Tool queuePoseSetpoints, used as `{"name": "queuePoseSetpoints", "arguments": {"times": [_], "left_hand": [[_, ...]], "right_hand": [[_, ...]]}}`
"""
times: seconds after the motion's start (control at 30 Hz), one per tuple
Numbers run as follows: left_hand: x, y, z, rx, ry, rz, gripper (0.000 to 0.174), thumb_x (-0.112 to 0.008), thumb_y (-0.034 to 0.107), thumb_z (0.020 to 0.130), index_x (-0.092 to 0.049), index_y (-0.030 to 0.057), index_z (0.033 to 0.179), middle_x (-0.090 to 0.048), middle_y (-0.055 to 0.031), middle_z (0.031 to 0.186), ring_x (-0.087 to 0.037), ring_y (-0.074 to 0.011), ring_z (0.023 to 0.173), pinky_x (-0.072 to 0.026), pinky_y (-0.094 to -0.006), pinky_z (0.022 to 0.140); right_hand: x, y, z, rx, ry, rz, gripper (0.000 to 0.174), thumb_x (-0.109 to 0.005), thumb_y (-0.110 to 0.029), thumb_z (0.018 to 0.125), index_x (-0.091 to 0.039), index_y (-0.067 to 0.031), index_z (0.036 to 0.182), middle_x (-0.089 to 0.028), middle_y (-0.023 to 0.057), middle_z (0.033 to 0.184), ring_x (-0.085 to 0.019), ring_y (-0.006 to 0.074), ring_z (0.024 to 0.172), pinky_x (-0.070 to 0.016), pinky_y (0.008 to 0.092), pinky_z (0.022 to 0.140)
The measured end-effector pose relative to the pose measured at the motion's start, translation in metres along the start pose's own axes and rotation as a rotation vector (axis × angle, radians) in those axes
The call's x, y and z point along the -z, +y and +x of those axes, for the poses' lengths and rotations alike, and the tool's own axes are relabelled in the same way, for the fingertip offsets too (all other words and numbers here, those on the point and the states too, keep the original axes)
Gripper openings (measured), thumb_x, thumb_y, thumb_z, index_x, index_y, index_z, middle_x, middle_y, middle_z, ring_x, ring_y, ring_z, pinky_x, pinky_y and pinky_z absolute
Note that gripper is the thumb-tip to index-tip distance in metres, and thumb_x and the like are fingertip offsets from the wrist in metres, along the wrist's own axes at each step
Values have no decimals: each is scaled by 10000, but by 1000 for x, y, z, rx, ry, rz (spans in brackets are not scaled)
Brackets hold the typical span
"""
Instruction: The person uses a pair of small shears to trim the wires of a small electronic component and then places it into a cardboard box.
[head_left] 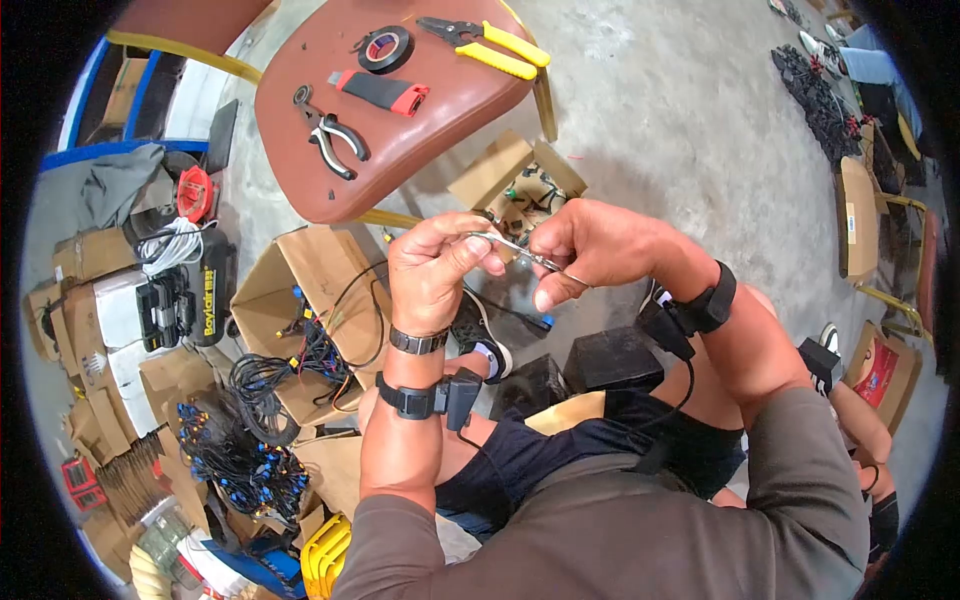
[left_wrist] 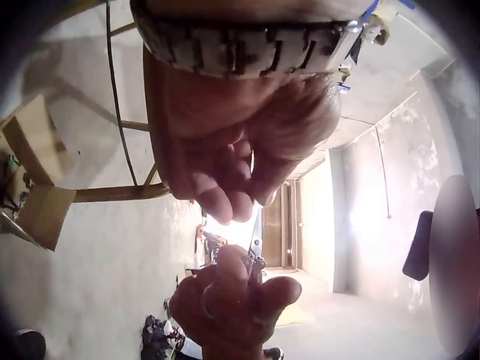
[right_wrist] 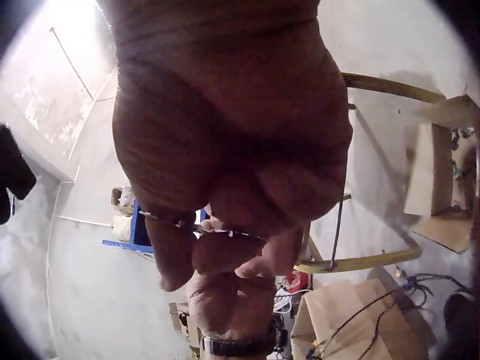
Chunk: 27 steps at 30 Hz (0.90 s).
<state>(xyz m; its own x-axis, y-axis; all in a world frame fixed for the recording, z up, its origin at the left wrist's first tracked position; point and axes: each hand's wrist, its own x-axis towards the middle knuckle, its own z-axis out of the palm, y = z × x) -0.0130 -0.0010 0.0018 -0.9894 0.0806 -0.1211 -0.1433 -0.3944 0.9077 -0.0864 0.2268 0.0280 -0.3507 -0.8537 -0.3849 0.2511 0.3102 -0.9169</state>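
Note:
A thin silvery strand, like bare twisted wire (head_left: 530, 256), stretches between the two hands in front of the knees. My left hand (head_left: 432, 262) pinches one end between thumb and fingertips. On the other end, the thumb and curled fingers of my right hand (head_left: 600, 245) grip it, and a fine tip sticks out past the thumb. In the right wrist view the strand (right_wrist: 217, 229) crosses under the fingers of the right hand (right_wrist: 232, 157). The left wrist view has the left hand (left_wrist: 240, 142) above the right, its fingers bent inward.
A brown chair seat (head_left: 430, 140) bears pliers (head_left: 330, 135), a red-black utility knife (head_left: 380, 92), black tape (head_left: 385, 48) and yellow-handled wire strippers (head_left: 485, 45). Below stands an open carton (head_left: 515, 205) of small parts. Cable bundles (head_left: 245, 470) and another carton (head_left: 330, 285) lie at left.

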Motion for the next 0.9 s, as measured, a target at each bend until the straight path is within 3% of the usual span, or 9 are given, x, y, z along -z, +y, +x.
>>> {"name": "queuePoseSetpoints", "arguments": {"times": [0.33, 0.53, 0.63, 0.9], "left_hand": [[9, 5, 0, -13, 145, -72, 164, -656, 34, 895, -647, -17, 1051, -682, -150, 922, -669, -210, 725, -586, -346, 657], [1, 0, -1, -32, 101, -128, 161, -646, 13, 888, -649, 1, 1049, -681, -132, 911, -670, -220, 778, -585, -365, 704], [-6, -4, -1, -10, 110, -146, 161, -633, -17, 872, -652, 3, 1030, -686, -139, 919, -680, -227, 779, -590, -356, 695], [-12, -7, 1, 16, 115, -107, 168, -635, -25, 861, -655, 8, 1024, -686, -150, 934, -683, -237, 777, -594, -354, 691]], "right_hand": [[5, -7, -2, 60, 71, -220, 349, -838, -280, 734, -620, -6, 726, -522, 13, 591, -481, 92, 590, -386, 321, 530], [-8, 8, 8, 327, 459, -437, 412, -848, -321, 667, -588, -18, 767, -554, 99, 608, -548, 258, 564, -442, 371, 556], [-9, 15, 15, 406, 520, -580, 438, -839, -346, 655, -575, -33, 810, -603, 119, 676, -594, 337, 631, -471, 404, 583], [-9, 13, 15, 414, 549, -685, 449, -827, -375, 631, -609, -59, 863, -611, 106, 745, -643, 343, 746, -501, 437, 635]]}}
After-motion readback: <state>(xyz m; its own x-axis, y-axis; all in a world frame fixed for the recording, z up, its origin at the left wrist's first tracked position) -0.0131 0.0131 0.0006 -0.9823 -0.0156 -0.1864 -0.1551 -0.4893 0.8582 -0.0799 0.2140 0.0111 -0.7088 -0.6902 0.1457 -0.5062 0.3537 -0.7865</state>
